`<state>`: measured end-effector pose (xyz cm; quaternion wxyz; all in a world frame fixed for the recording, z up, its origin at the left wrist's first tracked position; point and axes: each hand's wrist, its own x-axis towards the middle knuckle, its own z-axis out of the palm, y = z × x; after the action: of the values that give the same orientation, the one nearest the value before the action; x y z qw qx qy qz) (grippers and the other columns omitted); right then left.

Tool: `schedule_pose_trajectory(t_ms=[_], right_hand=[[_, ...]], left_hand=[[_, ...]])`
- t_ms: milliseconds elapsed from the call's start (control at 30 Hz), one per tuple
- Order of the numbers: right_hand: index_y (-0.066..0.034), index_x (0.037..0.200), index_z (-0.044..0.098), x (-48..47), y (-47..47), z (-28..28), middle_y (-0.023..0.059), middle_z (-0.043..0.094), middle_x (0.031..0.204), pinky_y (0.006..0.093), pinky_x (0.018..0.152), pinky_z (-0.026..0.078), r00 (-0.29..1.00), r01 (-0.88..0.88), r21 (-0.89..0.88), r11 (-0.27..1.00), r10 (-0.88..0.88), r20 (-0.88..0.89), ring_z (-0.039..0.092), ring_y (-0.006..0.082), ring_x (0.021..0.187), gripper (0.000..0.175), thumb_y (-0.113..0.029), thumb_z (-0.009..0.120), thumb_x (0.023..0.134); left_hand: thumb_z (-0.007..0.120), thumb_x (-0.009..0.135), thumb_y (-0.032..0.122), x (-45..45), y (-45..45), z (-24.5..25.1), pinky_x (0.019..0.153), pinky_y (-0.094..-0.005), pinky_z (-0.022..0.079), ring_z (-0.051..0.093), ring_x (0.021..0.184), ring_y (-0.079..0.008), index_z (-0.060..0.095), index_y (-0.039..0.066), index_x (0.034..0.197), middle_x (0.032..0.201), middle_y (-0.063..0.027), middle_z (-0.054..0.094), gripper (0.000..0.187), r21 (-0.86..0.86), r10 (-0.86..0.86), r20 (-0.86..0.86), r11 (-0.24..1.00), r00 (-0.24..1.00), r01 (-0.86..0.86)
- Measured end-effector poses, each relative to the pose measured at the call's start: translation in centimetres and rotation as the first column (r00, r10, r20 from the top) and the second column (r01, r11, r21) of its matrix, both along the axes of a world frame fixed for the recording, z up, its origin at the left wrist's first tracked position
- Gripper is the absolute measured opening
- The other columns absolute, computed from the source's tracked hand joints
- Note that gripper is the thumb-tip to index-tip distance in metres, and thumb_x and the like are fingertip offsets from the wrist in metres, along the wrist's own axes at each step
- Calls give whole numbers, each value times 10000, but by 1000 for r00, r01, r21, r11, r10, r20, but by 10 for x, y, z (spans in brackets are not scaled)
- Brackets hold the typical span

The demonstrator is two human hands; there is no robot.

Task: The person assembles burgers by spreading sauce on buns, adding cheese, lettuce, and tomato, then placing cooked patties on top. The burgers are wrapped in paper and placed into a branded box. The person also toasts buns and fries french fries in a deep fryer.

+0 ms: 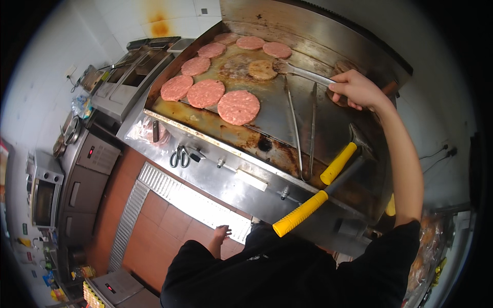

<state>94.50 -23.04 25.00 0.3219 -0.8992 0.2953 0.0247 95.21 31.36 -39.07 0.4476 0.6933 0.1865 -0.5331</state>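
Note:
My right hand (pixel 356 89) grips a metal utensil (pixel 308 73), whose far end touches the edge of a browned patty (pixel 262 70) on the flat-top griddle (pixel 269 92). Whether this utensil is a spatula or tongs is hard to tell. Several raw pink patties, one of them a front patty (pixel 238 107), lie to the left and along the back. Darker patties (pixel 337 96) are partly hidden behind my right hand. My left hand (pixel 222 233) hangs low beside my body, away from the griddle, holding nothing visible, with its fingers apart.
Metal tongs (pixel 295 131) lie on the griddle. Near its front right are a tool with a short yellow handle (pixel 339 163) and one with a long yellow grip (pixel 300 213). Scissors (pixel 179 157) and a plastic bag of patties (pixel 148 131) rest on the steel ledge. Fryers (pixel 131 73) stand left.

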Motion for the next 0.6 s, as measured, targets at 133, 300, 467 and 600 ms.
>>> schedule_pose_trajectory(t_ms=[133,300,467,600], right_hand=[[23,1261,673,-30,14,8,127,744,847,365,510,503,997,66,-253,965,-52,60,636,220,544,384,-244,629,987],[-13,1326,639,-136,65,26,218,733,1040,431,871,526,972,235,-634,737,-185,145,684,413,940,430,-280,644,989],[-10,1419,554,-213,128,-9,265,718,1042,487,881,533,900,350,-627,696,-436,18,691,446,943,523,-336,623,1015],[67,1336,574,-240,149,-45,274,693,960,491,846,550,827,481,-368,796,-551,-112,715,377,923,528,-329,650,996]], left_hand=[[546,1033,285,10,-4,9,758,-370,569,734,1004,-239,600,86,1358,1170,-110,740,385,-10,-7,20,1000,1000,7],[543,1042,297,15,1,2,741,-361,572,730,973,-229,600,95,1365,1168,-100,729,386,37,-25,21,999,999,24],[585,1012,285,15,15,-27,628,-309,555,727,831,-219,617,46,1317,1094,-110,739,389,56,-144,-44,988,989,146],[592,1017,366,29,-9,-26,654,-312,539,705,840,-197,632,117,1302,1064,-68,737,381,82,-297,-163,946,941,313]])
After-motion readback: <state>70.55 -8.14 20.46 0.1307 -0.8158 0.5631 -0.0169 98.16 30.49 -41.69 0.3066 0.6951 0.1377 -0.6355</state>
